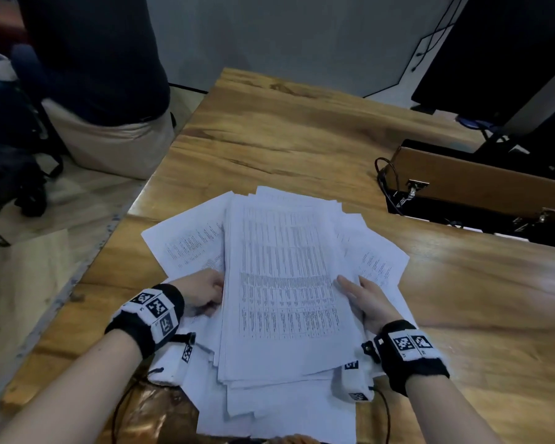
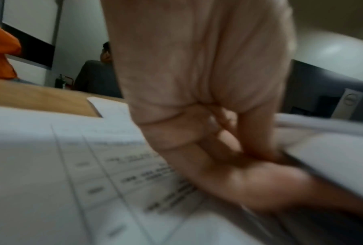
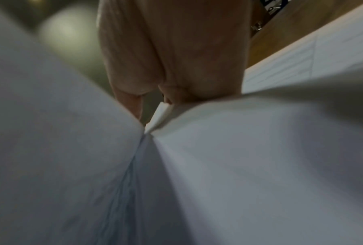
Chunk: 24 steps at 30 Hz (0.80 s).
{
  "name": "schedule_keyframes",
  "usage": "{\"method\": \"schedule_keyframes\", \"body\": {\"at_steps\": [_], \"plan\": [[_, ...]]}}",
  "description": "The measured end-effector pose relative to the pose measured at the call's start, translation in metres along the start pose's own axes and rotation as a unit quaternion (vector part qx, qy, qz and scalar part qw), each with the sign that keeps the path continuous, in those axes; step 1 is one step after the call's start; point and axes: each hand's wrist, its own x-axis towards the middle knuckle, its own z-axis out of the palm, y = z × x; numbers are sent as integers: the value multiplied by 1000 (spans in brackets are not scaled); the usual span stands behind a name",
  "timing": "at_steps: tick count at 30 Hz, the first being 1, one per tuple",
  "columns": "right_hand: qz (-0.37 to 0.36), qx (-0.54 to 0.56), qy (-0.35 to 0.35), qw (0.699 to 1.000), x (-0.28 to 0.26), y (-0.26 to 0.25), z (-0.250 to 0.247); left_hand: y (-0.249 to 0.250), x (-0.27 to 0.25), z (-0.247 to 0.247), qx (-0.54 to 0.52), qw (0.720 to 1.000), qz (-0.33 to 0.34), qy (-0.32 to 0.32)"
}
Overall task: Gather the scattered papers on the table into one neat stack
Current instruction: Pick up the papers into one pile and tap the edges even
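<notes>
A loose pile of printed white papers [image 1: 285,283] lies fanned at the near edge of the wooden table [image 1: 285,133]. Its top bundle is roughly squared, while sheets below stick out to the left [image 1: 186,245] and right [image 1: 378,261]. My left hand [image 1: 205,293] grips the bundle's left edge with curled fingers. My right hand [image 1: 362,299] holds the right edge, thumb on top and fingers tucked under. In the left wrist view the left hand [image 2: 218,132] pinches a sheet's edge above a printed page [image 2: 71,165]. In the right wrist view the right hand [image 3: 176,58] sits between lifted sheets [image 3: 239,149].
A brown case with metal latches [image 1: 478,187] and black cables [image 1: 388,187] sit at the table's right. A dark monitor [image 1: 494,59] stands at the far right. A seated person [image 1: 93,59] is beyond the table's left edge. Bare wood stretches behind the pile.
</notes>
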Motion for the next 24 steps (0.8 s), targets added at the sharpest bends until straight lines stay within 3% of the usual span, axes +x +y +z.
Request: {"method": "schedule_keyframes", "body": {"at_steps": [3, 5, 9, 16, 20, 24], "plan": [[11, -37, 35, 999, -2, -5, -1, 3, -12, 1, 49, 997, -13, -59], [16, -74, 36, 996, -7, -6, 0, 4, -15, -4, 53, 998, 16, -16], [14, -129, 15, 991, -14, 3, 12, 8, -8, -9, -94, 990, 49, 95], [-60, -81, 17, 995, -33, 2, 26, 20, -10, 17, -203, 973, 47, 95], [-63, -51, -1, 997, -29, -1, 29, 20, -8, 26, -220, 963, 56, 143], [-67, -45, 3, 997, -25, 1, 29, 9, 3, 21, -228, 964, 26, 133]]}}
